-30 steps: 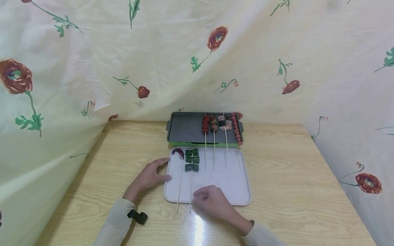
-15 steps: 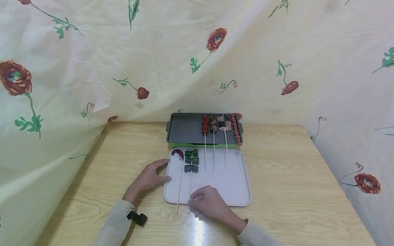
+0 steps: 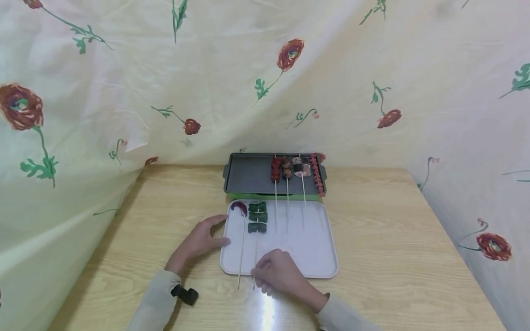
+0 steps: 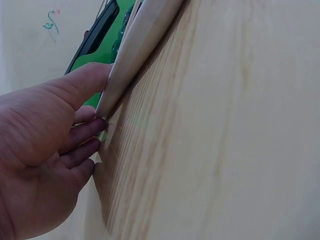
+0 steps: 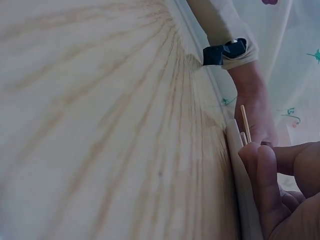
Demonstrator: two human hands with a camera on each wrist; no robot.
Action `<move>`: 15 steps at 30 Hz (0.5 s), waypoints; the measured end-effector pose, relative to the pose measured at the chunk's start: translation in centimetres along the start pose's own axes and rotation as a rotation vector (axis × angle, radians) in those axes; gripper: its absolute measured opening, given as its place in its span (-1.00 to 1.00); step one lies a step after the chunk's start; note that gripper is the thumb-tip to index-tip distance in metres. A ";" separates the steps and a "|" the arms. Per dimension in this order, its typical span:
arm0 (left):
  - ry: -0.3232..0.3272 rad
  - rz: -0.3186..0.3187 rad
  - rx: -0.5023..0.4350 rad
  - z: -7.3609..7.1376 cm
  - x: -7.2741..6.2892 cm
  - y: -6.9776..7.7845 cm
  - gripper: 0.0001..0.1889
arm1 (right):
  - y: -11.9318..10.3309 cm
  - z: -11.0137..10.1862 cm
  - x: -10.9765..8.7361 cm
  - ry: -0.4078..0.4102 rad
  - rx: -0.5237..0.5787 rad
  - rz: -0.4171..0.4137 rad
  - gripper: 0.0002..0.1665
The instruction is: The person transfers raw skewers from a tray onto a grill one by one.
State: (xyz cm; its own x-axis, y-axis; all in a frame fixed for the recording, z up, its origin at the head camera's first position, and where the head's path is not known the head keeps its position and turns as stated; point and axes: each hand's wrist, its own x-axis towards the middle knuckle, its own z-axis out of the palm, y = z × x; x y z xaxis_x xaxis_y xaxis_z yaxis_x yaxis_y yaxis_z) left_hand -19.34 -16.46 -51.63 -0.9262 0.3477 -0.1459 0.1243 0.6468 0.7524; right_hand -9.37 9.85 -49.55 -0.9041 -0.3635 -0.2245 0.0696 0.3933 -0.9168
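Observation:
In the head view my right hand (image 3: 279, 273) pinches the lower stick of a skewer with several dark green pieces (image 3: 257, 217), over the front rim of a white tray (image 3: 298, 257). The stick's end (image 5: 245, 122) pokes out past the fingertips in the right wrist view. Left of it lies a skewer with a curved purple-red piece (image 3: 239, 208); its stick crosses the tray's front rim. My left hand (image 3: 203, 236) rests at the tray's left edge, thumb and fingers spread apart and touching the rim; the left wrist view shows the fingertips (image 4: 95, 127) low beside it.
Behind the tray stands a dark grill plate (image 3: 250, 172) on a green base (image 3: 244, 196). Several skewers lie on its right half, including a red meat skewer (image 3: 275, 170); some sticks reach over the tray. A flowered cloth (image 3: 232, 69) hangs behind the wooden table (image 3: 393, 230).
My right hand has moved slightly left and its fingers have closed on the stick of the green skewer, whose lower end has shifted a little left. The left hand has stayed at the tray's edge.

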 end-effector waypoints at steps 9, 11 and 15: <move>-0.002 -0.002 0.004 0.0 0.2 -0.2 -0.19 | 0.6 0.0 0.3 0.006 -0.042 0.000 -0.87; -0.003 0.004 0.003 0.0 0.2 -0.3 -0.19 | 0.8 -0.2 0.3 0.012 -0.026 0.007 -0.89; -0.005 0.014 -0.004 -0.1 0.1 -0.3 -0.19 | 0.9 -0.8 -0.1 0.037 -0.016 -0.001 -0.90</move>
State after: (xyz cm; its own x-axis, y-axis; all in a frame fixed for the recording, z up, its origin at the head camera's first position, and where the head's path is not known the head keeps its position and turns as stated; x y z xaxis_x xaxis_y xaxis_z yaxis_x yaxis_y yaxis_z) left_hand -19.49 -16.64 -51.81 -0.9224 0.3605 -0.1387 0.1360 0.6391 0.7570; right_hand -9.56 10.90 -50.12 -0.9193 -0.3323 -0.2109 0.0621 0.4066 -0.9115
